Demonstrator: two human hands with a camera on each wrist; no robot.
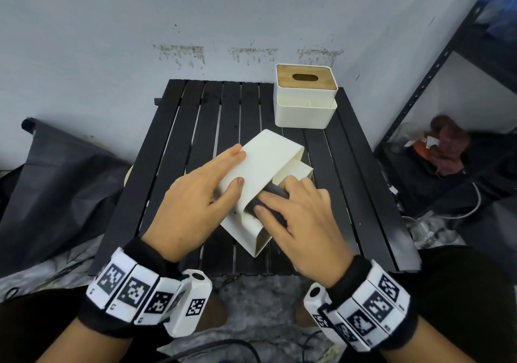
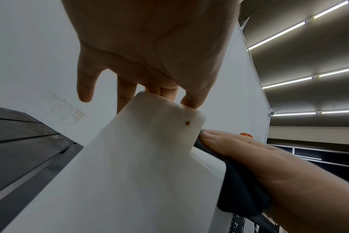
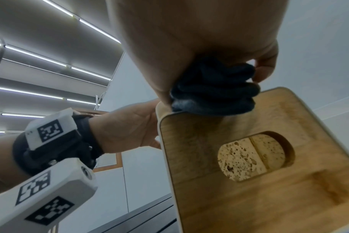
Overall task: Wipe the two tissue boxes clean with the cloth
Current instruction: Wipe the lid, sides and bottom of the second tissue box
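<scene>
A white tissue box (image 1: 263,166) lies tipped on its side in the middle of the black slatted table (image 1: 173,127). My left hand (image 1: 201,194) lies over its upturned face, fingers straight along the far edge and thumb pressed on top. My right hand (image 1: 296,217) holds a bunched dark cloth (image 1: 272,192) against the box's upper edge. The right wrist view shows the cloth (image 3: 213,89) pressed at the rim of the wooden lid (image 3: 259,165) with its oval slot. A brown spot shows on the box (image 2: 145,157) in the left wrist view. The second tissue box (image 1: 306,96) stands upright at the back right.
A grey wall (image 1: 195,13) runs close behind the table. A black metal shelf rack (image 1: 447,83) with clutter stands to the right. A dark bag (image 1: 56,180) lies on the floor to the left.
</scene>
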